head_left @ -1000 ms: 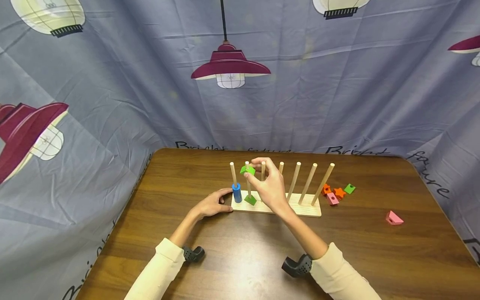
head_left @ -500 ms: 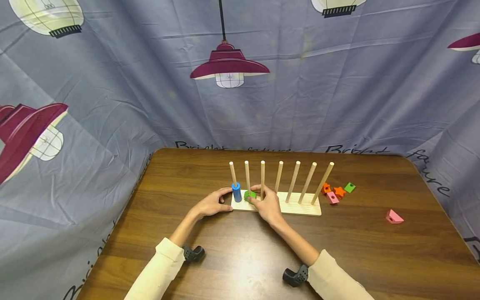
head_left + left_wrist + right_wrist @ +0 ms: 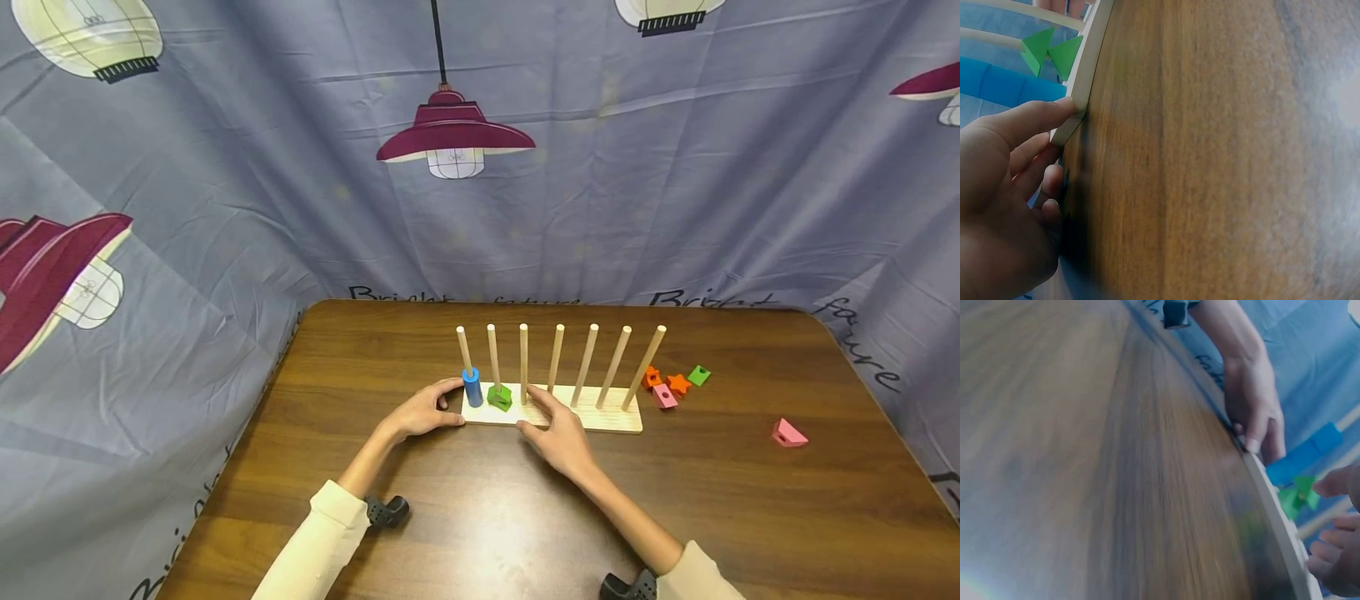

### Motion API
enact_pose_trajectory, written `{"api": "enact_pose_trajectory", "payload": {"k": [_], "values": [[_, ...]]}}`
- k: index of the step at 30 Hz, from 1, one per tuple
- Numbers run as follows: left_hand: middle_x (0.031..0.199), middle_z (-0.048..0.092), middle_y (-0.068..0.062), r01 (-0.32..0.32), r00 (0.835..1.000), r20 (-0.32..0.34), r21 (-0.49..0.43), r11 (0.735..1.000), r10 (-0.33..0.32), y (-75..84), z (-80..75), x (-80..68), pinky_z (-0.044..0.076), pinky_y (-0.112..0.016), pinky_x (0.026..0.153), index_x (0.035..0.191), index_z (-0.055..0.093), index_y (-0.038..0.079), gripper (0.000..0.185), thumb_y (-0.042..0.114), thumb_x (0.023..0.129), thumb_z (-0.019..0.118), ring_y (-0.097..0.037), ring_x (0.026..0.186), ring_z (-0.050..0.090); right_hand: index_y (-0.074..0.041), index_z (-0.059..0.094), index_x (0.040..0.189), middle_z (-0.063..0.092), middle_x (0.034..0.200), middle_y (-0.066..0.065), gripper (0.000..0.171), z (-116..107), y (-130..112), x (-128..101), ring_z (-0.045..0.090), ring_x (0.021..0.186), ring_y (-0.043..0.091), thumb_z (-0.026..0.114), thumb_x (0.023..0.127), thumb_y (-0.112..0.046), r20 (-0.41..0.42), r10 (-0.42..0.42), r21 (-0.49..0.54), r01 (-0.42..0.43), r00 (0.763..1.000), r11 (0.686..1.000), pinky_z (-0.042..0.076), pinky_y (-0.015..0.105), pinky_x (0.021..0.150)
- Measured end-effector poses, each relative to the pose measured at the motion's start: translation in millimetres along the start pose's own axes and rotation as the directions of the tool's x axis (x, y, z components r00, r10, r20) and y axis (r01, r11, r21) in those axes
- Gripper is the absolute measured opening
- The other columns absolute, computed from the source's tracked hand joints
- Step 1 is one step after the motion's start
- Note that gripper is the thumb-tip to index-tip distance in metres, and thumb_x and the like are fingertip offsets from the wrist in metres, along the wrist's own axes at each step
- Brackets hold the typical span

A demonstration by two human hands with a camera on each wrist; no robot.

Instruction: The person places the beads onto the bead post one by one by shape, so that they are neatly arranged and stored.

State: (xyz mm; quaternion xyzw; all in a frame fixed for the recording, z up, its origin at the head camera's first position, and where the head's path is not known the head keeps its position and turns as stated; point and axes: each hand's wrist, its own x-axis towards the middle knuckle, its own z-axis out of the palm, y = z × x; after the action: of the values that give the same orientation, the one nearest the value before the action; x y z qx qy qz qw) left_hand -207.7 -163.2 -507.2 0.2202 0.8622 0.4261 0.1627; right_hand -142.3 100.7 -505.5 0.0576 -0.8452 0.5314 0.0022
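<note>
A wooden peg board with several upright dowels lies on the table. Its leftmost peg carries blue cylinders, seen as a stacked column in the left wrist view. Around the second peg sit two green triangular blocks, one on the other and turned apart. My left hand grips the board's left end, thumb at the front corner. Just right of the green blocks, my right hand hovers by the third peg, fingers spread and nothing between them.
Right of the board lie orange star blocks, a pink block and a green block. Another pink block lies farther right on the brown table. A patterned curtain hangs behind.
My right hand lowered a green triangular block down the second peg onto the other, let go and drew back to the right. My left hand stayed at the board's end.
</note>
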Motion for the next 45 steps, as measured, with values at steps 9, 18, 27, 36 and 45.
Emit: {"api": "enact_pose_trajectory", "payload": {"k": [9,18,27,36,45], "values": [[0.131,0.05,-0.018,0.034,0.999,0.002,-0.024,0.999,-0.034,0.1,-2.1,1.3,0.037,-0.033,0.08,0.145,0.046,-0.005,0.069,0.009,0.085,0.077,-0.02,0.088,0.044,0.003,0.071,0.108,0.071,0.104,0.015,0.019,-77,22,-22,0.069,0.095,0.024,0.072,0.089,0.001,-0.1,-0.126,-0.058,0.121,0.987,0.991,0.053,0.028,0.083],[0.131,0.05,-0.018,0.023,1.0,0.004,-0.023,0.999,-0.023,0.5,-2.2,2.6,0.037,-0.034,0.079,0.145,0.047,-0.003,0.068,0.01,0.085,0.077,-0.02,0.088,0.044,0.003,0.07,0.113,0.069,0.108,0.021,0.022,-156,58,-24,0.054,0.085,-0.017,0.07,0.093,-0.004,-0.369,-0.042,-0.157,-0.018,0.928,0.987,0.043,0.006,0.074],[0.13,0.05,-0.017,0.058,0.998,0.003,-0.025,0.998,-0.058,2.6,-1.1,-1.2,0.036,-0.033,0.076,0.146,0.045,-0.003,0.07,0.01,0.085,0.077,-0.02,0.087,0.042,-0.002,0.057,0.138,0.061,0.124,0.026,0.043,-199,103,-3,0.058,0.102,0.027,0.06,0.095,-0.005,-0.439,0.146,-0.204,-0.257,0.887,0.945,0.043,0.037,0.081],[0.131,0.05,-0.016,0.073,0.997,0.0,-0.023,0.997,-0.073,1.3,0.5,-2.6,0.037,-0.032,0.075,0.146,0.047,-0.002,0.07,0.011,0.085,0.078,-0.02,0.087,0.043,0.002,0.06,0.133,0.062,0.119,0.03,0.048,-213,122,19,0.053,0.115,0.048,0.052,0.086,0.007,-0.368,0.073,-0.299,-0.192,0.927,0.935,0.035,0.063,0.094],[0.135,0.049,-0.017,0.066,0.998,-0.001,-0.033,0.997,-0.066,0.3,0.6,-3.5,0.037,-0.034,0.077,0.146,0.047,-0.002,0.07,0.012,0.085,0.078,-0.021,0.088,0.044,0.001,0.063,0.129,0.065,0.113,0.029,0.04,-214,128,27,0.055,0.109,0.052,0.058,0.089,0.002,-0.31,0.034,-0.386,-0.158,0.95,0.909,0.038,0.064,0.088]]}}
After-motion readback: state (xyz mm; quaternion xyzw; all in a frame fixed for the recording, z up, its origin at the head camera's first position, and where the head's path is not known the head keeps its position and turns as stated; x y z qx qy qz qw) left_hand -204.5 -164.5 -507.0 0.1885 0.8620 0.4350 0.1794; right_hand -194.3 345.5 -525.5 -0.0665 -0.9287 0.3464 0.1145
